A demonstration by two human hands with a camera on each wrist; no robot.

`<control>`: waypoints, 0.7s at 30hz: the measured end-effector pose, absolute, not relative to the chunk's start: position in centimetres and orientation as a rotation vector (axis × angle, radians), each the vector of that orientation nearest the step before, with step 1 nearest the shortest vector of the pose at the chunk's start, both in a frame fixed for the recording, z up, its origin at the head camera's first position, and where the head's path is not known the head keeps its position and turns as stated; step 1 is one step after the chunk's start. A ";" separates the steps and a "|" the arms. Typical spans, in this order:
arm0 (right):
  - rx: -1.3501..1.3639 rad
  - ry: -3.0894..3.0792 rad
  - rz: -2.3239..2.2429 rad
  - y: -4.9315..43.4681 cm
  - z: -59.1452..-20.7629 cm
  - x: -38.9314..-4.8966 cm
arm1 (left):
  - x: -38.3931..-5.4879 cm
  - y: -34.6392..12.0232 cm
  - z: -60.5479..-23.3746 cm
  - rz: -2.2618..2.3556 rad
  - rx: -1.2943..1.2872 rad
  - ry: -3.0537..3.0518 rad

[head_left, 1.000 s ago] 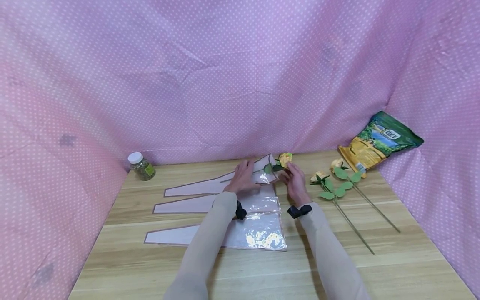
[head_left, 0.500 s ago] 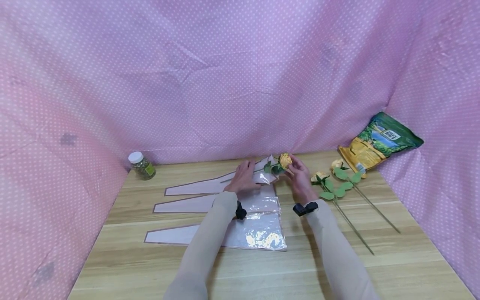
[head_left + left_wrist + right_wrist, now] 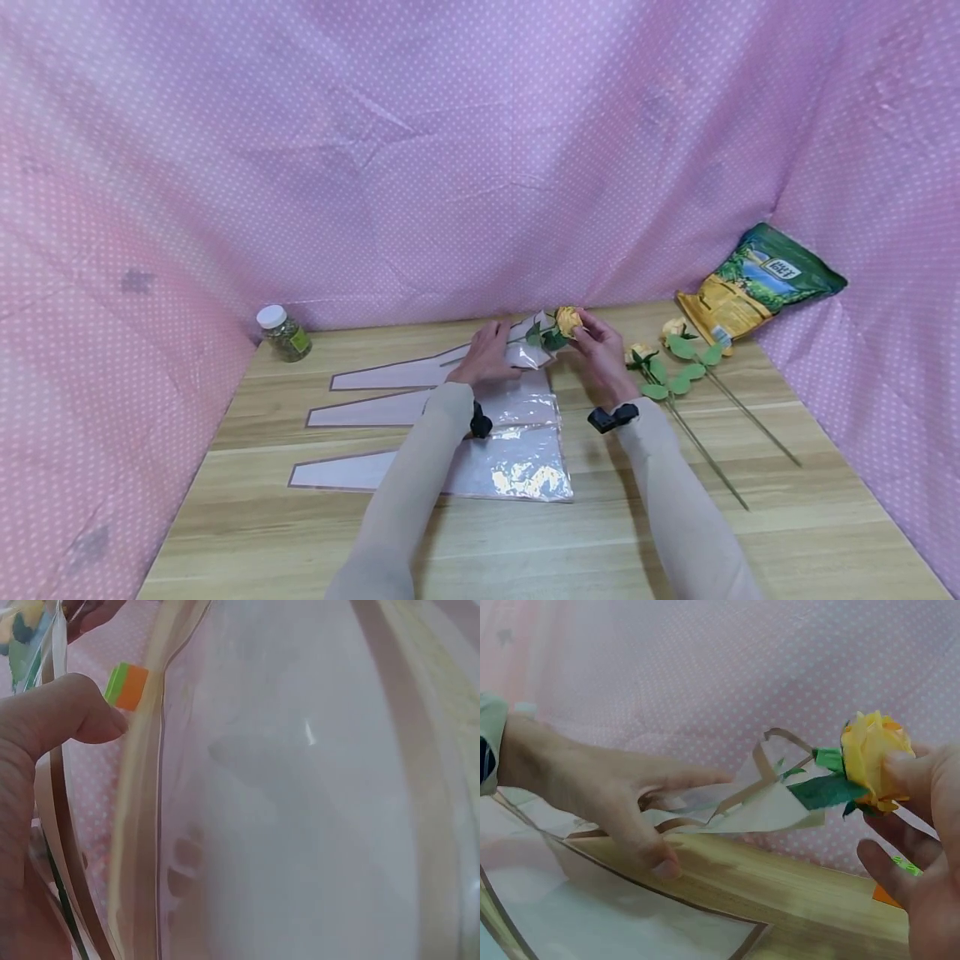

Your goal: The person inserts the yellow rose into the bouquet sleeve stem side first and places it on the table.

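Note:
My right hand (image 3: 602,354) pinches the bloom of a yellow rose (image 3: 568,322) between thumb and fingers; the right wrist view shows the thumb on the petals (image 3: 874,761). The rose's green leaves and stem lie inside the mouth of a clear, brown-edged flower sleeve (image 3: 531,357), and its bloom stands outside. My left hand (image 3: 483,358) holds this sleeve round its middle, thumb on the near side, covering part of the stem. In the left wrist view the thumb (image 3: 67,712) bends beside the sleeve's edge. Some left fingertips are hidden.
Two more flat sleeves, a middle one (image 3: 375,415) and a front one (image 3: 510,475), lie nearer. On the right lie two yellow roses (image 3: 641,357) with long stems. A green-and-yellow bag (image 3: 765,279) leans at the back right; a white-capped jar (image 3: 285,333) stands back left.
My right hand has shifted slightly right and turned, moving from beside the sleeve's mouth to the bloom's right side. The bloom now faces up more. My left hand has stayed in place.

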State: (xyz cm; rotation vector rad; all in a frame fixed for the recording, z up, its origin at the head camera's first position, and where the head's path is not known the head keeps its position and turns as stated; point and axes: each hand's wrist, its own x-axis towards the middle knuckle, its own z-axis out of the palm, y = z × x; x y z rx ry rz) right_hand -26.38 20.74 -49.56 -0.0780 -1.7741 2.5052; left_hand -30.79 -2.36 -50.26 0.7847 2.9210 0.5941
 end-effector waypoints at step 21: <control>-0.020 -2.116 2.191 20.9 -49.5 -26.2 | -30.5 -2.1 -49.8 0.608 0.822 2.935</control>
